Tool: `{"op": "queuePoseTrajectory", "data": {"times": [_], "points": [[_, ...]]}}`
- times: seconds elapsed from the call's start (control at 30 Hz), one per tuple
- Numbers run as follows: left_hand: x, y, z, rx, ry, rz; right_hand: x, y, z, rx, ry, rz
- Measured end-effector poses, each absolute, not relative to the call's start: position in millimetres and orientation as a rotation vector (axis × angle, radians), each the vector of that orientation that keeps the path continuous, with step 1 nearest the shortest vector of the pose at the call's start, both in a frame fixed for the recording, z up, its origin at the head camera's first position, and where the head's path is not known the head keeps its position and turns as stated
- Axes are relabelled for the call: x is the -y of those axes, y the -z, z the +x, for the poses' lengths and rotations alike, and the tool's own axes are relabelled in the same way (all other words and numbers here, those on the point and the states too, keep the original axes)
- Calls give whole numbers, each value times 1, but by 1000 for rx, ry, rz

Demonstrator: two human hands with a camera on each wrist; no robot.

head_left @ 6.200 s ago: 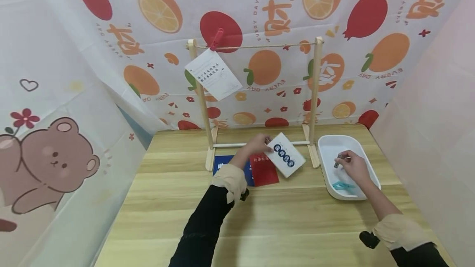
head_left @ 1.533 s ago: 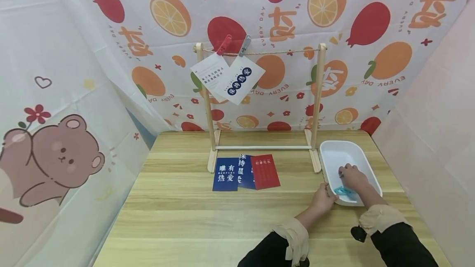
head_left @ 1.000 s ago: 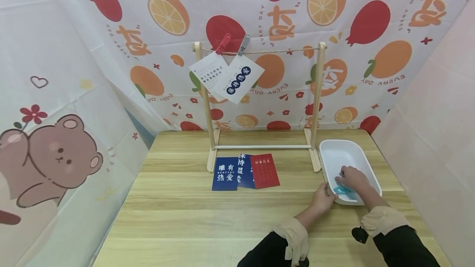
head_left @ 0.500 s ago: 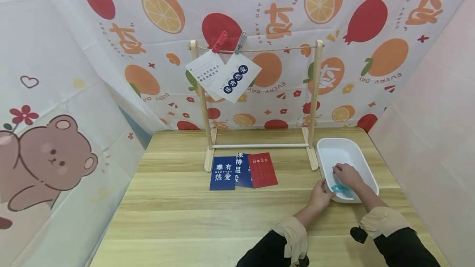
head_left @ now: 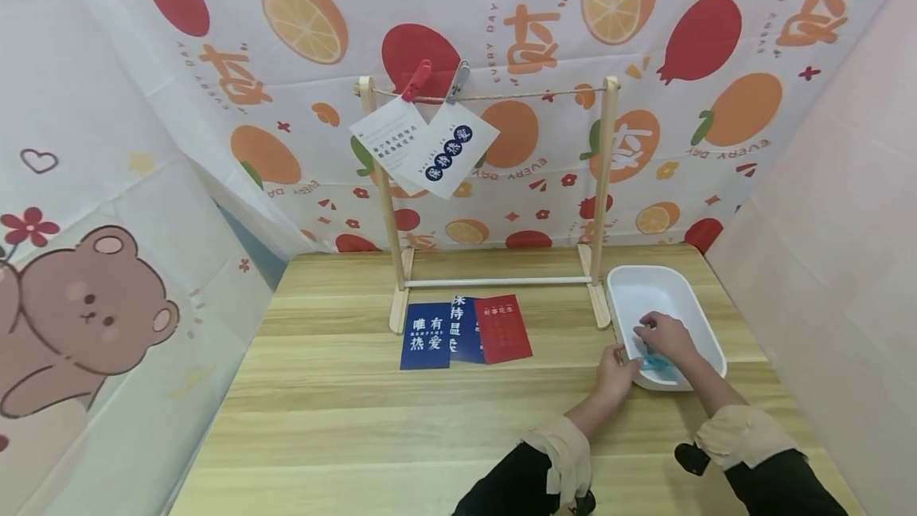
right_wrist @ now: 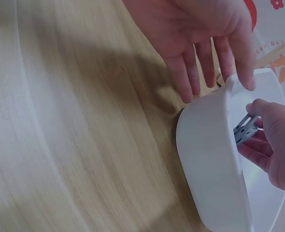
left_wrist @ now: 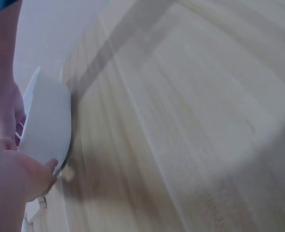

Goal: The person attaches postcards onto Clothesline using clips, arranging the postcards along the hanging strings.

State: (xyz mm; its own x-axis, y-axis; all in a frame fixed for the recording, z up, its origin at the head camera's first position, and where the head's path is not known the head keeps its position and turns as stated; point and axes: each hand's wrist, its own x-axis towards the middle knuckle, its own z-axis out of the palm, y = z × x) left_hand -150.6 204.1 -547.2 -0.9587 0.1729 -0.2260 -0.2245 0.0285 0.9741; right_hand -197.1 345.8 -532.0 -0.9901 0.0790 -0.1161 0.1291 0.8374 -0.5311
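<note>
My right hand [head_left: 669, 338] is inside the white plastic basin [head_left: 705, 313], pinching a grey clothespin [right_wrist: 245, 129] between thumb and fingers. Its tip points down toward the basin's near left wall. Below that hand lie teal clothespins [head_left: 657, 365]. My left hand [head_left: 614, 379] holds the basin's near left corner, the thumb over the rim and the fingers along the outer wall. On the rope of the wooden rack [head_left: 604, 181], a white card [head_left: 390, 138] hangs from a red clothespin [head_left: 417, 80]. A second white card [head_left: 458, 151] hangs from a grey clothespin [head_left: 457, 80], overlapping the first.
In front of the rack lie a blue card [head_left: 427, 341], a second blue card [head_left: 467, 331] and a red card [head_left: 505, 329], partly overlapping. Behind the rack hangs a fruit-print cloth [head_left: 537, 30]. The wooden table [head_left: 344, 428] reaches toward me.
The white card my left hand held 6.2 s ago now hangs from a grey clothespin. That hand has moved to the basin. Lately my right hand has shifted slightly left inside it.
</note>
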Motion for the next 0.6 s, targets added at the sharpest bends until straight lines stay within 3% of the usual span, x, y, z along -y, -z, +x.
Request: {"op": "queuePoseTrajectory", "data": {"times": [0.27, 0.6], "points": [[-203, 551, -155, -2073, -1937, 49, -346, 530, -191, -2937, 868, 229], [-209, 547, -148, -2141, -1936, -24, -346, 531, -191, -2887, 989, 316]]}}
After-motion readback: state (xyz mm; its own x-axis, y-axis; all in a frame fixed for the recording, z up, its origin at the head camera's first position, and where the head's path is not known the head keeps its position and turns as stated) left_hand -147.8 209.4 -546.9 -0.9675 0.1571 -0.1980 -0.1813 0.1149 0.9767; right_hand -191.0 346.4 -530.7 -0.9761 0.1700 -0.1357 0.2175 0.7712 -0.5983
